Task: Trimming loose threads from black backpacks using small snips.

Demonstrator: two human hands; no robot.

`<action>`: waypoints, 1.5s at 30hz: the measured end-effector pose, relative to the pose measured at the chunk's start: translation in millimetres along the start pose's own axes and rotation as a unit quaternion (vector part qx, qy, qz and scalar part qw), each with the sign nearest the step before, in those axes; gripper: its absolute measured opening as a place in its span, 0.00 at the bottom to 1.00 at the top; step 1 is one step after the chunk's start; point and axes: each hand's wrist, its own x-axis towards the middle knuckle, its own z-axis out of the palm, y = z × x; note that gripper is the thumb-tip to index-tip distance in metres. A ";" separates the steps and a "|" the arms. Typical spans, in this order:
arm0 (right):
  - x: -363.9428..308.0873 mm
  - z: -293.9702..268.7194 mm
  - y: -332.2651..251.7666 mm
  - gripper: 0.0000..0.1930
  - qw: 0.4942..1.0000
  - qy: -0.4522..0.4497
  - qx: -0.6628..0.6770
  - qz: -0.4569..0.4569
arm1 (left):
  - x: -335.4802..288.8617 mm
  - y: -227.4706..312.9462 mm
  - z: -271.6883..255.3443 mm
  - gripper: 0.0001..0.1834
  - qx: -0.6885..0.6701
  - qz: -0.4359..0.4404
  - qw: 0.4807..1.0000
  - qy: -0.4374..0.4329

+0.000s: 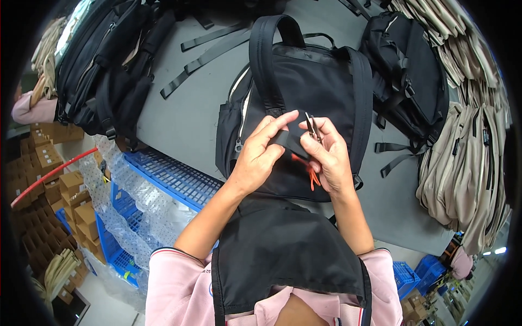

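Above the black backpack (321,70), which lies on the grey table, both hands are close together. My left hand (261,155) pinches a black webbing strap (293,142) between thumb and fingers, its index finger stretched out. The strap spans from there toward the other hand. My right hand (333,155) is closed on small scissors (313,127) with metal blades that point away from me. Orange loops (314,176), which look like the scissors' handles, hang below the palm. Whether the right fingers also grip the strap is hidden.
More black backpacks lie at the left (103,70) and right (408,70). Loose straps (212,54) lie on the grey table (185,119). Beige fabric pieces (457,168) are piled at the right edge. A blue plastic crate (163,176) adjoins the table; cardboard boxes (81,217) stand at the left.
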 end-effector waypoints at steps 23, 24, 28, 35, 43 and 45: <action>-23.6 -2.0 -2.6 0.12 0.787 0.150 -0.508 -0.317 | 3.4 4.3 18.6 0.18 -0.226 -0.065 0.966 0.109; -23.0 -2.5 -1.6 0.12 0.787 0.150 -0.507 -0.317 | 3.1 4.4 18.9 0.18 -0.227 -0.067 0.965 0.111; -21.4 -4.4 1.5 0.12 0.732 0.155 -0.560 -0.357 | 2.1 2.1 17.1 0.18 -0.235 -0.076 0.963 0.108; -25.5 -5.8 1.1 0.10 0.786 0.171 -0.493 -0.331 | 3.6 -1.2 17.0 0.18 -0.233 -0.086 0.960 0.126; -20.9 -6.9 3.8 0.11 0.764 0.155 -0.532 -0.329 | 3.0 1.1 18.2 0.18 -0.247 -0.092 0.957 0.118; -20.1 -8.6 5.7 0.11 0.712 0.160 -0.575 -0.370 | 2.3 -0.5 16.6 0.19 -0.263 -0.105 0.953 0.110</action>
